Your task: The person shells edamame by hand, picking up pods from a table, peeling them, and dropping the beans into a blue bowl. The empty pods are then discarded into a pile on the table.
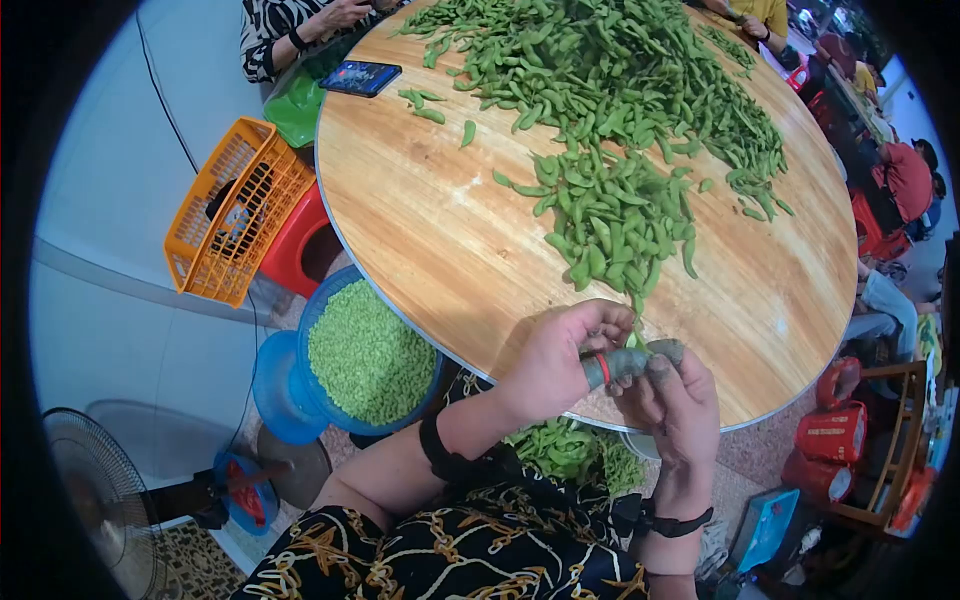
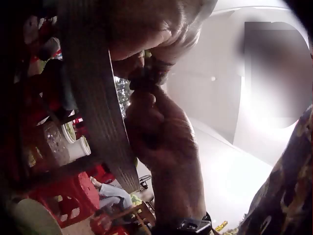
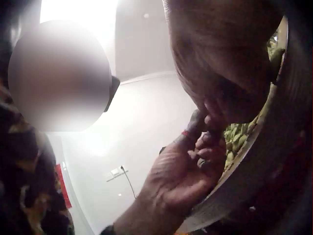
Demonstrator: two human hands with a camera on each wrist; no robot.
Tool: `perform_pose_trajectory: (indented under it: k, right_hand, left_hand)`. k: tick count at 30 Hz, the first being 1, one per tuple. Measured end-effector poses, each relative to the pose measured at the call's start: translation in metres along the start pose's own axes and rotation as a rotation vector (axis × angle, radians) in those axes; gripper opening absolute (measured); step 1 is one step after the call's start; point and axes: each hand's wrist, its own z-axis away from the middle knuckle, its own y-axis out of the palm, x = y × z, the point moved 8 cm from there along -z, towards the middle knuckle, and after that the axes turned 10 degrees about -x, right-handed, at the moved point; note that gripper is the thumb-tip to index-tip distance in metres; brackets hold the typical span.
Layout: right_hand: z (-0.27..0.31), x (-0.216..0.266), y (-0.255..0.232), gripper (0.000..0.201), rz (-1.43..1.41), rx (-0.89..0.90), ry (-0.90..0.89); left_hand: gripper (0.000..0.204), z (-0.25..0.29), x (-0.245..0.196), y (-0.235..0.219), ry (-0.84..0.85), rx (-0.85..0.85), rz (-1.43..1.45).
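Over the near edge of the round wooden table (image 1: pixel 420 200), both hands meet around a small green soybean pod (image 1: pixel 634 342). My left hand (image 1: pixel 555 362) pinches it from the left; a grey cover with a red band (image 1: pixel 603 367) wraps its thumb. From the other side my right hand (image 1: pixel 682 395) grips it with curled fingers, also with grey covers at the tips. The fingers hide most of the pod. Just beyond the hands lies a heap of soybean pods (image 1: pixel 620 215). In the right wrist view the left hand (image 3: pixel 178 171) touches the right hand's fingertips.
A blue basin (image 1: pixel 436 385) of shelled green beans (image 1: pixel 370 350) stands at the table's left. Below the near edge are green pods (image 1: pixel 560 450). A phone (image 1: pixel 361 78) lies far left on the table. Around it stand an orange basket (image 1: pixel 190 235), red stool (image 1: pixel 290 240) and fan (image 1: pixel 95 500).
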Motion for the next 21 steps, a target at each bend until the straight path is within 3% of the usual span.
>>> perform_pose_trajectory:
  k: [2, 3, 5, 6, 8, 12, 14, 17, 18, 19, 21]
  right_hand:
    - [0.002, -0.001, 0.005, 0.014, -0.115, 0.066, 0.048]
    - [0.002, 0.002, 0.007, 0.014, -0.114, 0.066, 0.048]
    - [0.000, 0.019, 0.000, 0.014, 0.354, -0.070, -0.129]
    - [-0.001, 0.017, 0.000, 0.014, 0.355, -0.070, -0.128]
    - [-0.001, 0.038, -0.007, 0.018, 0.486, -0.239, -0.418]
    - [0.002, 0.042, 0.006, 0.018, 0.436, -0.185, -0.369]
    - [0.000, 0.035, 0.010, 0.014, 0.536, -0.131, -0.351]
    - [-0.005, 0.028, 0.007, 0.013, 0.477, -0.141, -0.239]
    - [-0.006, 0.019, 0.001, 0.012, 0.283, -0.175, -0.166]
    - [-0.005, 0.019, -0.006, 0.012, 0.291, -0.187, -0.161]
    - [0.000, 0.030, 0.001, 0.012, 0.446, 0.086, -0.303]
  left_hand:
    - [0.018, 0.002, 0.001, 0.004, -0.159, 0.124, 0.186]
    - [0.018, 0.001, 0.001, 0.002, -0.159, 0.124, 0.187]
    - [0.024, 0.002, 0.009, 0.000, -0.249, 0.152, 0.172]
    - [0.024, 0.002, 0.008, 0.000, -0.249, 0.152, 0.173]
    - [0.026, 0.001, -0.020, 0.001, 0.221, 0.150, -0.352]
    - [0.026, 0.008, -0.033, 0.007, 0.335, 0.162, -0.540]
    - [0.027, 0.013, -0.034, 0.010, 0.542, 0.125, -0.596]
    - [0.026, 0.004, -0.016, 0.005, 0.395, 0.187, -0.462]
    - [0.024, 0.002, -0.004, 0.000, 0.060, 0.201, -0.333]
    - [0.022, -0.001, -0.006, -0.011, 0.091, 0.107, -0.379]
    - [0.020, -0.007, -0.007, -0.028, 0.121, 0.014, -0.419]
